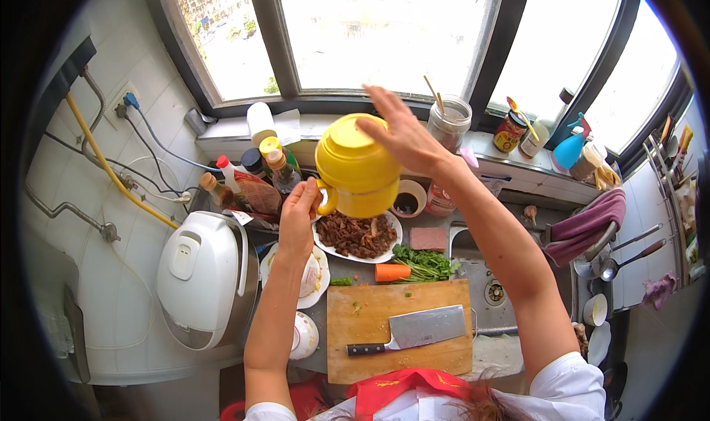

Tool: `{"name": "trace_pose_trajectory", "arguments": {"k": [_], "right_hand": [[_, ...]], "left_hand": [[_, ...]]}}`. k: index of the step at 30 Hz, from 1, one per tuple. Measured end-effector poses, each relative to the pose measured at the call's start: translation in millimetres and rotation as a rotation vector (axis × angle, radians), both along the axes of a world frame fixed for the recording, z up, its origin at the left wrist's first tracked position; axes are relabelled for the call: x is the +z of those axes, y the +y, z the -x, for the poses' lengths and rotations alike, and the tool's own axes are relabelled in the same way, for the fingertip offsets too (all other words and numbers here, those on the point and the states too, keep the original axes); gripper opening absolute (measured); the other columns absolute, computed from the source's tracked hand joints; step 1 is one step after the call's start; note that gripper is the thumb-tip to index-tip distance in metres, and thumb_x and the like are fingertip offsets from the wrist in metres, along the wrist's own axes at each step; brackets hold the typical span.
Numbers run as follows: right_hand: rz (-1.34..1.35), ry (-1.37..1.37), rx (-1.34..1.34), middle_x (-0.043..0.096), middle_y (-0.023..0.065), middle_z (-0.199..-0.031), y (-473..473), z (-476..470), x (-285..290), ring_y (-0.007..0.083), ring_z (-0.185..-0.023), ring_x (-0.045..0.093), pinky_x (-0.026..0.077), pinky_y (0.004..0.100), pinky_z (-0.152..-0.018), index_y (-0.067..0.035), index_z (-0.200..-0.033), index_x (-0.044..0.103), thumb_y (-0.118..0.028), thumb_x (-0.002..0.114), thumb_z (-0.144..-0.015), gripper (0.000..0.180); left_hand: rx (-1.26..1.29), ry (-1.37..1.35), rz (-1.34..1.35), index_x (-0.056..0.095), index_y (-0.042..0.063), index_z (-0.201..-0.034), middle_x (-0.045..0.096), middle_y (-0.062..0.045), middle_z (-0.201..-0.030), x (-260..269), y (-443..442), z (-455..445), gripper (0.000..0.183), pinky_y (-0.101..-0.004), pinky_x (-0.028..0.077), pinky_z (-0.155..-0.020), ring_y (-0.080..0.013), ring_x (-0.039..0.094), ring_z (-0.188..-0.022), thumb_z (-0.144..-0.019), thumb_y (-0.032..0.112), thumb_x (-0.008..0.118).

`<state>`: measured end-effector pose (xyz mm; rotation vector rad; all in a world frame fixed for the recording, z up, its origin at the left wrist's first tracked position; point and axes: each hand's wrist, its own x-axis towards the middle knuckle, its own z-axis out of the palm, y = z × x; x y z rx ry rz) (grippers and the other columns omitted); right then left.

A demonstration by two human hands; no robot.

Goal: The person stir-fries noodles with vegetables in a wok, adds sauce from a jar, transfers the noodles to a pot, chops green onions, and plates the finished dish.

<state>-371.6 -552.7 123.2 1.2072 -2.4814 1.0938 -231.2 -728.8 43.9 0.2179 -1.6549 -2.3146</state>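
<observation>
My left hand (300,217) grips the handle of a yellow container (360,166), which is raised above the counter. My right hand (404,131) is at its upper right side, fingers extended and thumb apart; whether the palm touches it cannot be told. Beneath the container, an oval white plate (395,247) holds dark cooked meat pieces (355,235), partly hidden. Closer to me lies a wooden cutting board (355,315) with a cleaver (427,327) flat on it. A carrot piece (391,272), leafy green herbs (426,264) and a pink block (427,238) lie beyond the board.
A white rice cooker (202,277) stands left, near several bottles (284,172). To the right is a metal sink (496,318). Behind the container are a bowl of dark liquid (409,197) and a glass jar (450,116) on the windowsill. A purple cloth (588,224) hangs right.
</observation>
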Motion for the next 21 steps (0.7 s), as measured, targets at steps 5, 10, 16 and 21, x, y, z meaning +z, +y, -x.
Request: {"name": "trace_pose_trajectory", "arguments": {"k": [5,10,16,21], "right_hand": [[0.382,0.011,-0.233,0.051,0.0177,-0.118,38.6,-27.6,-9.9,0.0272,-0.105,0.054,0.045,0.0356,-0.086,0.001,-0.126,0.045,-0.021,0.057,-0.087,0.046],[0.325,-0.063,-0.389,0.053,0.0170,-0.111,131.7,-88.4,-89.4,0.0275,-0.099,0.056,0.047,0.0356,-0.086,0.001,-0.122,0.046,-0.003,0.062,-0.076,0.049],[0.338,-0.282,-0.704,0.051,0.0184,-0.111,228.0,-179.1,-167.4,0.0334,-0.098,0.054,0.046,0.0382,-0.084,0.002,-0.119,0.047,-0.011,0.060,-0.077,0.046],[0.218,-0.375,-0.991,0.050,0.0140,-0.110,278.7,-257.4,-213.5,0.0279,-0.094,0.056,0.047,0.0356,-0.083,-0.001,-0.122,0.047,-0.012,0.054,-0.082,0.042]], "left_hand": [[0.203,0.113,-0.024,0.051,0.011,-0.075,0.039,0.005,-0.066,-7.4,-29.3,71.9,0.024,-0.0218,0.028,-0.059,-0.0063,0.034,-0.062,-0.096,0.024,0.050],[0.421,0.087,0.071,0.061,0.008,-0.088,0.050,0.002,-0.072,-93.3,-81.4,189.3,0.017,-0.0249,0.037,-0.063,-0.0112,0.046,-0.067,-0.090,0.025,0.056],[0.333,-0.074,0.566,0.055,0.003,-0.115,0.059,-0.008,-0.099,-163.2,-175.9,264.9,0.039,-0.0369,0.046,-0.080,-0.0212,0.056,-0.090,-0.088,0.031,0.058],[0.415,-0.205,1.041,0.054,0.003,-0.117,0.060,-0.010,-0.101,-154.2,-148.2,277.9,0.042,-0.0384,0.046,-0.081,-0.0239,0.056,-0.091,-0.087,0.032,0.059]]}}
